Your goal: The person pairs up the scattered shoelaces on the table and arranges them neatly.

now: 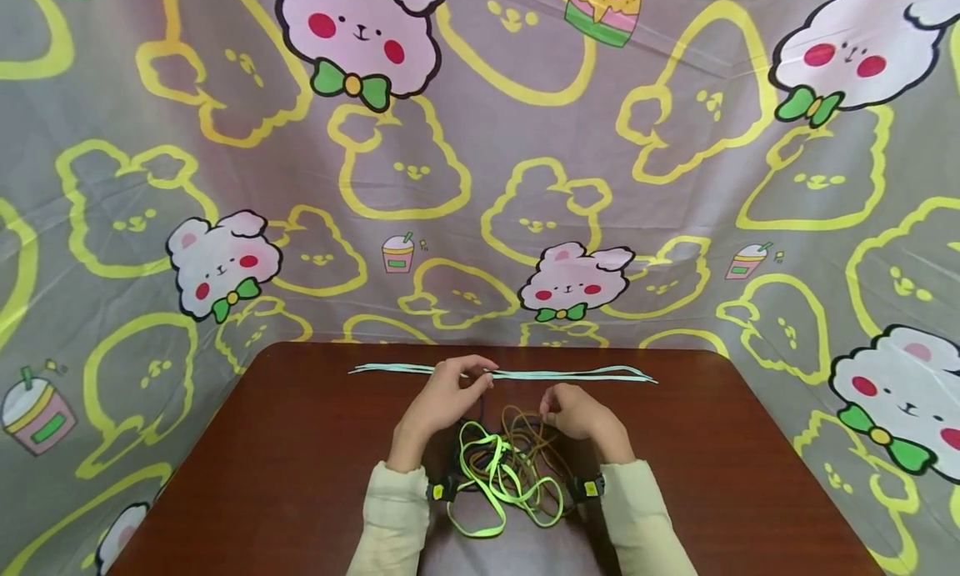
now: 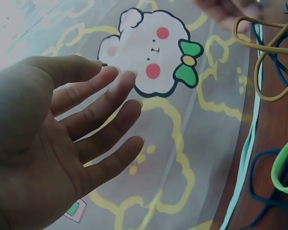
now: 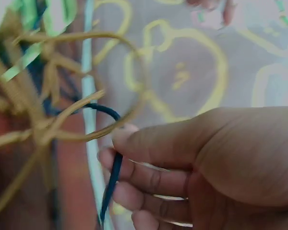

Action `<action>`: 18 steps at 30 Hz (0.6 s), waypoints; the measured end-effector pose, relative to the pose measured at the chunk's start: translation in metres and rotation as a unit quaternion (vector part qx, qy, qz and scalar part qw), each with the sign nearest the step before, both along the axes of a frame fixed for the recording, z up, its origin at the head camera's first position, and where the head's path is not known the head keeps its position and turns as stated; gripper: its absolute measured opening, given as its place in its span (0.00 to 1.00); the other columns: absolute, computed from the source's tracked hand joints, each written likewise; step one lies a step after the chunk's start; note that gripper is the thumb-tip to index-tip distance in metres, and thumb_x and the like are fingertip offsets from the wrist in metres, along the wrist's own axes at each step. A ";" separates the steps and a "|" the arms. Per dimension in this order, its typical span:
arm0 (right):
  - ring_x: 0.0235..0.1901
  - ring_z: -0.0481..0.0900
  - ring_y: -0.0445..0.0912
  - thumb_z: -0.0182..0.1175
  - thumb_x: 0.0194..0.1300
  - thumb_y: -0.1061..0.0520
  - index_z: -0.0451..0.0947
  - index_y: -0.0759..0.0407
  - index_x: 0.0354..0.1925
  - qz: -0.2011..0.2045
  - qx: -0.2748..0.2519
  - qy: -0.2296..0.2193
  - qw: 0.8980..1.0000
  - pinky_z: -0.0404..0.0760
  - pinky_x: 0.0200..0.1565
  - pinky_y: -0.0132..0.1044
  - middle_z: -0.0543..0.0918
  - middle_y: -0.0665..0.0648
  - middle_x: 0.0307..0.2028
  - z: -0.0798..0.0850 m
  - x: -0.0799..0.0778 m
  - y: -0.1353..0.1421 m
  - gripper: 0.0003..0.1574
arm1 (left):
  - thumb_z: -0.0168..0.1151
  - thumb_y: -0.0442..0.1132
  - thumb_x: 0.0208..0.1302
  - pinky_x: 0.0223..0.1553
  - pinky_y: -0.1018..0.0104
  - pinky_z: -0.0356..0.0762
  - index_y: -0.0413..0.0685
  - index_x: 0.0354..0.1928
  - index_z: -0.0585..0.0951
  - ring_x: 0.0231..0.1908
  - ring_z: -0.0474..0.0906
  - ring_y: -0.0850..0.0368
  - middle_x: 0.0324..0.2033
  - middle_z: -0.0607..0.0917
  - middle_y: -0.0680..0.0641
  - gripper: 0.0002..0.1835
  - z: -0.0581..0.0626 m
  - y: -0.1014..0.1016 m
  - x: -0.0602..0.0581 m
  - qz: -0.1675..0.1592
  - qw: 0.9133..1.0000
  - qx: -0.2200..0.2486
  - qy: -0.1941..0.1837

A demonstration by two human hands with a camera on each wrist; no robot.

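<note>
My left hand hovers over the table, left of a tangle of laces. Its fingers are spread and loosely bent, and the left wrist view shows nothing between them. Over the tangle's right side, my right hand pinches a dark blue lace between thumb and fingertips. A loop of brown lace lies close by that thumb. Bright green lace lies in loose loops on top of the heap, between the two wrists. Brown and dark blue strands cross beneath and behind it, partly hidden.
Light blue laces lie stretched out side by side along the far part of the brown table. A patterned grey cloth hangs behind the table and around its sides. Each wrist wears a dark strap.
</note>
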State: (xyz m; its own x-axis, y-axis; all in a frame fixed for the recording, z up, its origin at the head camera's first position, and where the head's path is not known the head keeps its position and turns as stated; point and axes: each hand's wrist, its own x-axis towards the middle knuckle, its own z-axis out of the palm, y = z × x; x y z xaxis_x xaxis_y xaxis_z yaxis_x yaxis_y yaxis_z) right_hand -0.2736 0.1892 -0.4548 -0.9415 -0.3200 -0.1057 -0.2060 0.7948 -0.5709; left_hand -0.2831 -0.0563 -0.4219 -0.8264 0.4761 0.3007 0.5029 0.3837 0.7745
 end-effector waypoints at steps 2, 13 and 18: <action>0.23 0.71 0.43 0.57 0.62 0.65 0.77 0.60 0.30 0.015 -0.026 0.015 0.999 0.71 0.27 0.37 0.78 0.53 0.26 0.012 0.006 -0.002 0.04 | 0.54 0.44 0.68 0.45 0.59 0.74 0.59 0.47 0.80 0.36 0.78 0.65 0.39 0.82 0.60 0.10 0.002 0.002 0.002 -0.001 1.000 -0.004 0.008; 0.35 0.77 0.36 0.61 0.62 0.61 0.82 0.49 0.38 0.051 -0.096 0.165 0.980 0.77 0.37 0.34 0.83 0.46 0.35 0.074 0.051 -0.023 0.08 | 0.52 0.51 0.68 0.47 0.64 0.74 0.58 0.50 0.79 0.46 0.77 0.63 0.45 0.81 0.58 0.14 0.009 0.023 0.015 -0.112 0.993 0.022 -0.031; 0.36 0.74 0.35 0.62 0.61 0.60 0.82 0.45 0.39 0.024 -0.130 0.253 0.958 0.75 0.37 0.35 0.81 0.40 0.35 0.093 0.069 -0.026 0.09 | 0.49 0.47 0.71 0.35 0.63 0.79 0.52 0.44 0.81 0.33 0.80 0.58 0.33 0.83 0.45 0.13 0.018 0.020 0.021 -0.206 0.974 0.058 -0.076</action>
State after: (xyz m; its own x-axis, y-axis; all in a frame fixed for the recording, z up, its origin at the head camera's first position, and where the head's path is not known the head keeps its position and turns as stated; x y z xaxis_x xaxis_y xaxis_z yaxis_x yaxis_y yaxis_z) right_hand -0.2051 0.1630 -0.3617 -0.8351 -0.3174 0.4493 -0.5411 0.6218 -0.5662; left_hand -0.2622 -0.0364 -0.4040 -0.6110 0.7476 0.2604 0.4715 0.0795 0.8783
